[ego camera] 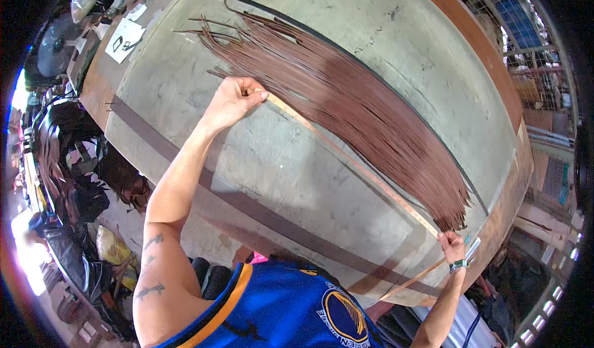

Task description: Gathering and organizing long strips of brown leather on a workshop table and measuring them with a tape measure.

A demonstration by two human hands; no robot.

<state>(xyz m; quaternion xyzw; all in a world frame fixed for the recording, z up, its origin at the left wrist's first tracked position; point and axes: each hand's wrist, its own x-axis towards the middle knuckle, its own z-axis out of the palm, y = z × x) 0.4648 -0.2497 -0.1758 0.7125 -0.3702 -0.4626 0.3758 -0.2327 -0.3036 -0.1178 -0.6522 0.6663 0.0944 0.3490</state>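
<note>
A long bundle of thin brown strips (352, 102), probably leather, lies across the grey-green work table (287, 171). Along its near side a yellowish tape measure (352, 160) is stretched. My left hand (236, 99) pinches one end of the tape between thumb and fingers, beside the frayed, spread end of the bundle. At the other end my right hand (451, 247), with a watch on the wrist, pinches the tape close to the evenly gathered ends. A loose length of tape hangs from my right hand back over the table's near edge.
A narrow black strip (325, 44) runs along the bundle's far side; a wide brown strip (260, 220) crosses the near side. Papers (124, 41) lie at the upper left. Dark leather-like pieces (123, 176) sit left of the table, and a wire mesh partition (519, 18) stands at the right.
</note>
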